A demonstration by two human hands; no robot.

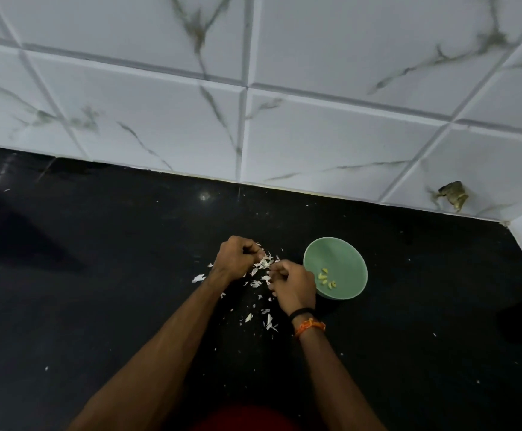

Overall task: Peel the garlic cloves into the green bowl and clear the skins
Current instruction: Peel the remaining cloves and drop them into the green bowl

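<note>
— Red cloth at the near edge, right under the camera. What comes above it?

— Two bare forearms reaching away over a black counter. The right wrist carries a black band and an orange thread.

— And the hands?

— They meet just left of the green bowl. The left hand has its fingers curled in, the tips turned toward the right hand, which is curled as well. Both seem to be pinching something small between them, in among pale skins, but the thing itself is hidden by the fingers, so I cannot tell whether it is a clove or only skin.

— Where are the skins?

— White garlic skins lie bunched at the fingertips and scattered on the counter beneath and nearer than the hands, with a bigger flake off to the left and a few close to the right wrist. Tiny flecks dot the counter farther out.

— And the peeled garlic?

— Several yellowish cloves sit in the bowl, toward its near side. The bowl stands on the counter just right of the right hand, whose knuckles overlap its left rim from this angle.

— Behind all that?

— White marbled wall tiles along the far edge of the counter, with a chipped hole in one tile at far right.
</note>
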